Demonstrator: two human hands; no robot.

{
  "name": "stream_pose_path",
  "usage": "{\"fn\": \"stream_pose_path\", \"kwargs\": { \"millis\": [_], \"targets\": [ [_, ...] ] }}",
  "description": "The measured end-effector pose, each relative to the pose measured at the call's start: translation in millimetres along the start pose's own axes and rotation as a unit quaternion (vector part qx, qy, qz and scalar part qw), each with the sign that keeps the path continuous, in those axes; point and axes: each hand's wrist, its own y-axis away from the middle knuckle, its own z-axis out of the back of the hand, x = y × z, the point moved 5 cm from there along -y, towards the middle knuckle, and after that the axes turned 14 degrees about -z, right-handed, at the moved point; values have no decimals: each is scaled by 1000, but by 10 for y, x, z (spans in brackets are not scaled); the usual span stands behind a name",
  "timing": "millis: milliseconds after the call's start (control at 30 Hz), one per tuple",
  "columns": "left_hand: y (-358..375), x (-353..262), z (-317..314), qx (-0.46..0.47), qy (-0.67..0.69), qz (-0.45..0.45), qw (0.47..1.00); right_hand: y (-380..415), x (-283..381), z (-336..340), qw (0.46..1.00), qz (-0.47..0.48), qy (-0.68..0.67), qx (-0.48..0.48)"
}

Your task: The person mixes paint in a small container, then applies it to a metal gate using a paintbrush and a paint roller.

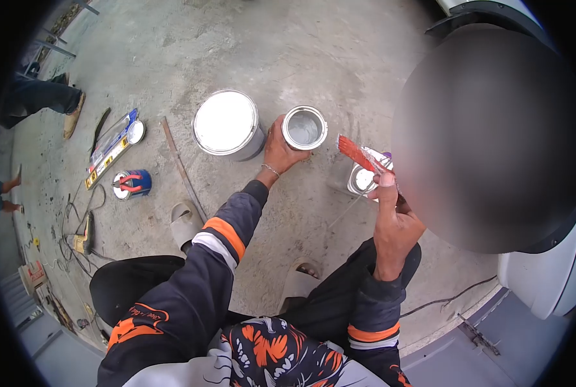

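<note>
In the upper middle, the left hand [282,153] clamps the can [304,129], fingers at its left side, thumb below its rim. Right of centre, the brush [357,152] tilts up-left, pinched in the right hand [395,231].

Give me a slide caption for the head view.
Left hand around an open can, right hand holding a red brush over a concrete floor.

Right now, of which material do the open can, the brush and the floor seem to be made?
Open can: probably metal, judging by its shiny silver edge.
Brush: red, smeared with white; perhaps synthetic fibre, given the bright even colour, but the look leaves this open.
Floor: likely concrete, with its matte grey, blotchy surface.
</note>
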Motion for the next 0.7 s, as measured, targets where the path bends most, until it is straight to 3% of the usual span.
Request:
{"fn": "stream_pose_path", "kwargs": {
  "millis": [133,233,433,533,700],
  "targets": [
    [-245,-690,472,23,-17,-85,996,-89,268,-1,996,19,-53,72],
    [-520,-1103,766,35,-77,-156,984,-114,444,-122,993,55,-14,104],
    [-780,-1625,1199,80,-83,-164,980,-161,610,-373,975,162,98,118],
    [-751,-1742,1268,99,-120,-157,975,-171,734,-368,973,105,154,138],
    [-358,-1744,1336,123,-93,-148,977,-62,773,-457,940,130,208,239]
  ]
}}
